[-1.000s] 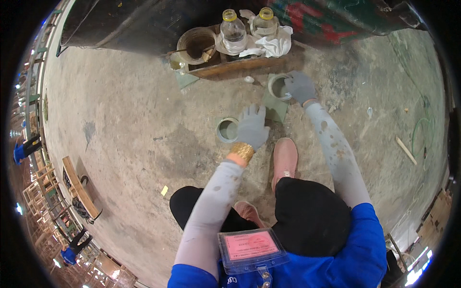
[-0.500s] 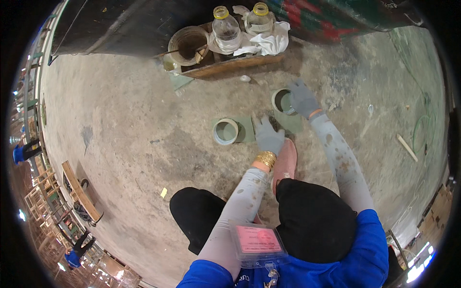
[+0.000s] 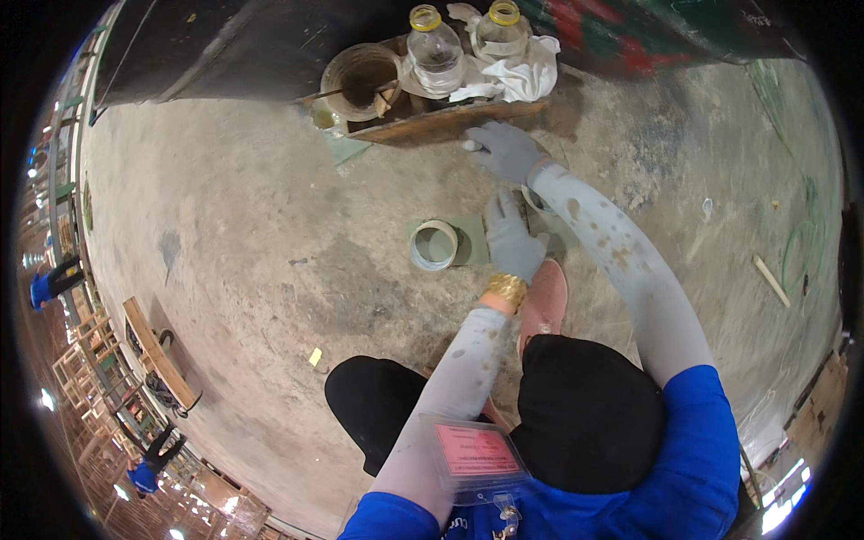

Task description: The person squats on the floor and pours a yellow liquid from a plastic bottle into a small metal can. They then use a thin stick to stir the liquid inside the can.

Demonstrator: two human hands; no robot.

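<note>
Left hand (image 3: 513, 238) lies flat, fingers spread, on the green sheet (image 3: 468, 241) beside the tape roll (image 3: 434, 245); right hand (image 3: 506, 150) reaches open toward the wooden tray (image 3: 450, 120), grasping nothing yet.

Rough, stained concrete floor (image 3: 225, 216) spreads all around. Ahead of the hands, a dark wall (image 3: 225, 54) rises. Far off to the left stand wooden frames (image 3: 90, 351), with bright lamps (image 3: 40, 400) glaring beyond them.

Single head-worn fisheye, straight down, close above concrete floor (image 3: 234, 234).
</note>
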